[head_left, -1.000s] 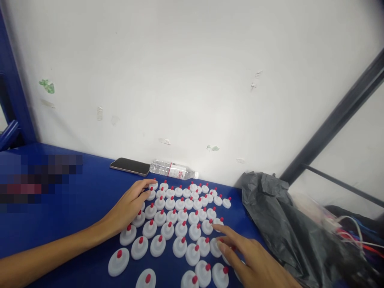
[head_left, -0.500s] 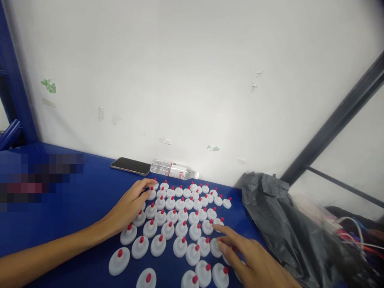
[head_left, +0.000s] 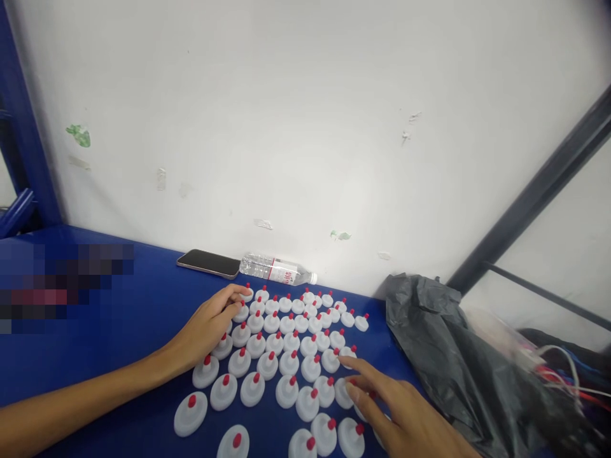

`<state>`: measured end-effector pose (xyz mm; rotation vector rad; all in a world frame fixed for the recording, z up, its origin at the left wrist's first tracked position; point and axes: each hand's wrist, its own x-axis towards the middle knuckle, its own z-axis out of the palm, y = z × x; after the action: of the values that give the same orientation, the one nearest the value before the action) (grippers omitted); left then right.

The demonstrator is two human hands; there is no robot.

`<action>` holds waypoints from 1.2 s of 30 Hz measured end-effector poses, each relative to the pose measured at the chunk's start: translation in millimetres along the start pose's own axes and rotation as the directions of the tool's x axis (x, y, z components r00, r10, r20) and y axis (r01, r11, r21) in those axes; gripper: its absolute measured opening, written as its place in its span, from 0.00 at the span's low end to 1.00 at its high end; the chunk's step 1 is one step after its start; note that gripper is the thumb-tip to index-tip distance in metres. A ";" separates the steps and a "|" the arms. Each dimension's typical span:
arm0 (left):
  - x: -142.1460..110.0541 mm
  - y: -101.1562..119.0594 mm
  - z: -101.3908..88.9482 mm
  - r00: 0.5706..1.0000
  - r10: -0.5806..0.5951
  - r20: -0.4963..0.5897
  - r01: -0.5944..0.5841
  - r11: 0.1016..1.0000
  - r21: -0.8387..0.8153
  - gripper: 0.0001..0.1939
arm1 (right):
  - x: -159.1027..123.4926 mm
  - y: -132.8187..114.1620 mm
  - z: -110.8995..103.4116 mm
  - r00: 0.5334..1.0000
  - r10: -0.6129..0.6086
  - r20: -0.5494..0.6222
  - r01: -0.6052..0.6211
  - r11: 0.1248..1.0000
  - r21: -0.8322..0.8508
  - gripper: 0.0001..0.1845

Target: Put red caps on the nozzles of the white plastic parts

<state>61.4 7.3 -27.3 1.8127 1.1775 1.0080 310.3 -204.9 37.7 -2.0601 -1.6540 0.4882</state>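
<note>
Several round white caps with red tips (head_left: 289, 363) stand upright in uneven rows on a blue table (head_left: 128, 324). At the left edge of the rows, my left hand (head_left: 214, 323) rests with fingers slightly curled and parted; its index fingertip reaches a cap at the back (head_left: 247, 294), and the thumb lies by the cap just in front. My right hand (head_left: 398, 404) is over the right side of the rows, index finger and thumb spread apart and holding nothing. Some caps beneath it are partly hidden. I cannot tell whether its fingertips touch the caps.
Behind the caps, a clear plastic bottle (head_left: 277, 270) lies on its side beside a phone (head_left: 209, 263), along the white wall (head_left: 305, 127). A black plastic bag (head_left: 443, 356) sits at the right, with cables (head_left: 568, 375) beyond it. A dark slanted beam (head_left: 529, 191) rises there.
Both hands and the caps keep their places. Only a very slight shift of the view shows.
</note>
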 end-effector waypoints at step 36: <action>15.9 -36.5 3.7 0.997 0.076 -0.010 -0.076 0.996 -0.041 0.25 | -3.0 1.2 0.6 0.999 -0.031 -0.022 0.029 0.998 -0.062 0.23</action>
<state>55.9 32.7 -57.6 1.8342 1.0921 1.0762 310.3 -208.0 36.6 -2.0733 -1.7040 0.4067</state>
